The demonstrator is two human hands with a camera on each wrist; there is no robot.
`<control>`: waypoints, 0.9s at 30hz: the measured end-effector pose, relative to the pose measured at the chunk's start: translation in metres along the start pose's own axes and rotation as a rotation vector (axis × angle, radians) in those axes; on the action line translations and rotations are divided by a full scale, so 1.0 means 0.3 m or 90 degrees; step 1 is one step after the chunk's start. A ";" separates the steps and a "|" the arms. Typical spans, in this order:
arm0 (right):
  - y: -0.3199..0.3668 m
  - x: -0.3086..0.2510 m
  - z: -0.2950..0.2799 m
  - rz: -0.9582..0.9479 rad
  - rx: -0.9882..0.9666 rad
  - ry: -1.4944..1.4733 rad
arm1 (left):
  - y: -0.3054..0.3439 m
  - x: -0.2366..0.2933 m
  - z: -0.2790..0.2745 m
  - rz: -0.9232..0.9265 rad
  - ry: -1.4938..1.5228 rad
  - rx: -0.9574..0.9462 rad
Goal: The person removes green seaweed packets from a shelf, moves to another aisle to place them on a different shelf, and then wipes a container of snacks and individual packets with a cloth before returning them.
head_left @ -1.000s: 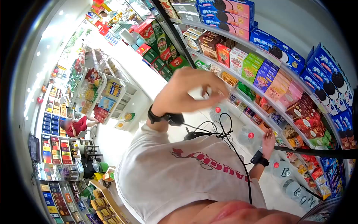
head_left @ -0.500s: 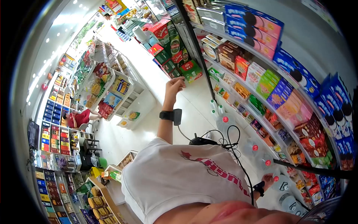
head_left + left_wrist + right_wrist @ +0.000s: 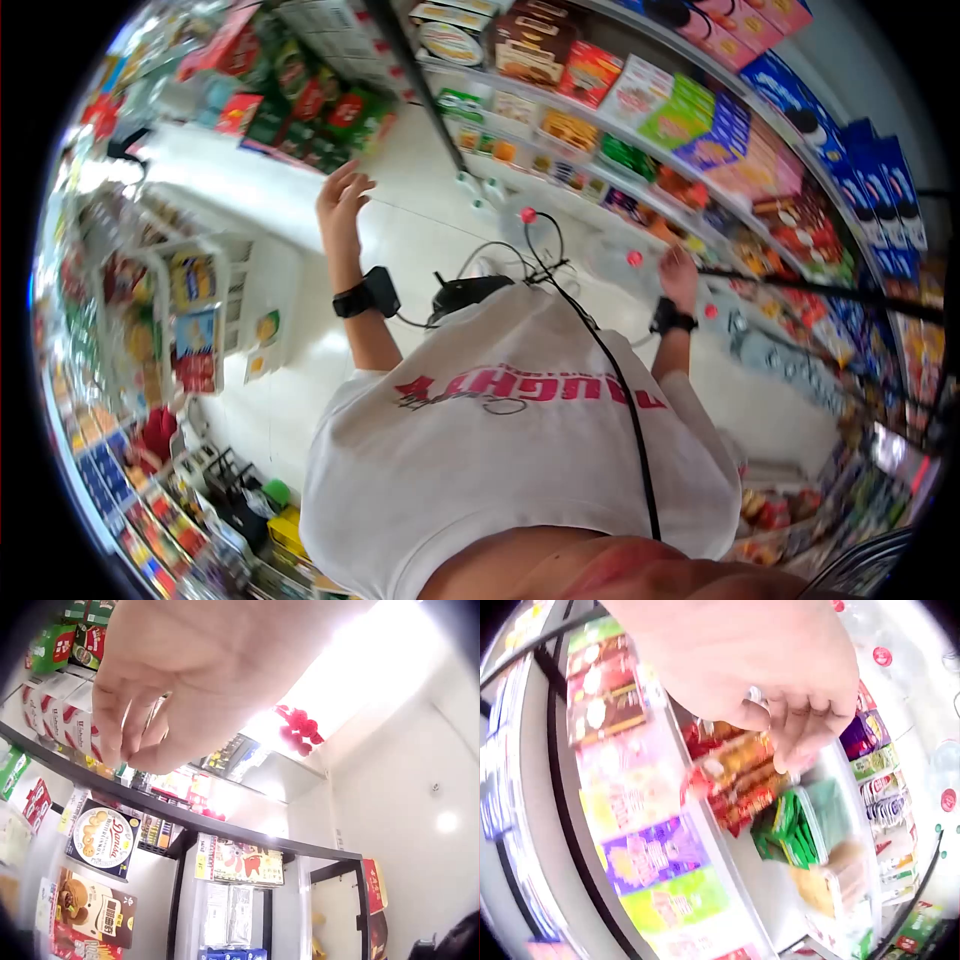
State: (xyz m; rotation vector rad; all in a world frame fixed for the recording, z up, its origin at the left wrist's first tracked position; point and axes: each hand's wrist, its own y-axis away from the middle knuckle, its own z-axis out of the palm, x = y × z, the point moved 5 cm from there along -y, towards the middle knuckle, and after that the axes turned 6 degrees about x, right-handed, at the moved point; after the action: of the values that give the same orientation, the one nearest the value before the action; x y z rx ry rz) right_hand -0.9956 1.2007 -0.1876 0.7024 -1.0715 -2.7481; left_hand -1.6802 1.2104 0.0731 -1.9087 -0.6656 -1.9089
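Note:
My left hand point(image 3: 345, 210) is raised at the left, out over the floor toward the stacked green and red drink cartons point(image 3: 300, 115). Its fingers bend loosely with nothing between them, as the left wrist view also shows. Low in front of the snack shelf is my right hand point(image 3: 678, 280), its fingers hanging relaxed. In the right wrist view this hand overlaps a bin of red and orange snack packets point(image 3: 739, 765), and no item shows in its grasp. Green packets point(image 3: 795, 825) lie in the bin beside it, and Pocky boxes point(image 3: 656, 855) line the shelf above.
Large clear bottles with red caps point(image 3: 620, 260) stand on the floor below the shelves. A dark rail point(image 3: 820, 290) crosses in front of the shelf at the right. Black cables point(image 3: 600, 350) run down the shirt to a black pouch point(image 3: 470, 295). A white display rack point(image 3: 215, 310) stands at the left.
The view has swung round and down, toward the floor. My left hand, earlier blurred before the chest, has moved outward to the left. My right hand has risen closer to the lower shelf.

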 end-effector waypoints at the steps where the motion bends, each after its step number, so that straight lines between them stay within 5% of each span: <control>1: 0.006 0.042 0.124 -0.025 -0.072 0.115 | -0.008 -0.004 -0.002 -0.017 0.003 -0.004; 3: 0.005 0.143 0.302 -0.004 -0.003 0.142 | -0.042 -0.051 -0.018 -0.069 0.012 -0.010; 9: -0.018 0.392 0.609 0.079 -0.051 0.380 | -0.128 -0.112 -0.065 -0.097 0.031 -0.007; 15: -0.072 0.516 0.749 0.151 -0.071 0.430 | -0.121 -0.073 -0.130 -0.087 0.051 0.037; 23: -0.047 0.487 0.935 0.015 -0.154 0.555 | -0.114 -0.036 -0.206 -0.059 0.043 0.084; 27: -0.179 0.523 0.867 0.151 -0.143 0.391 | -0.092 0.021 -0.171 -0.039 0.078 0.103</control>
State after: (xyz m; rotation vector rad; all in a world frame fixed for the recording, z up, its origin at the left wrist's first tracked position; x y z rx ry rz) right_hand -1.2504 1.3592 -0.1153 1.1822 -0.6479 -2.1720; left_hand -1.7382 1.2047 0.0784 -1.6768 -0.8213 -1.9271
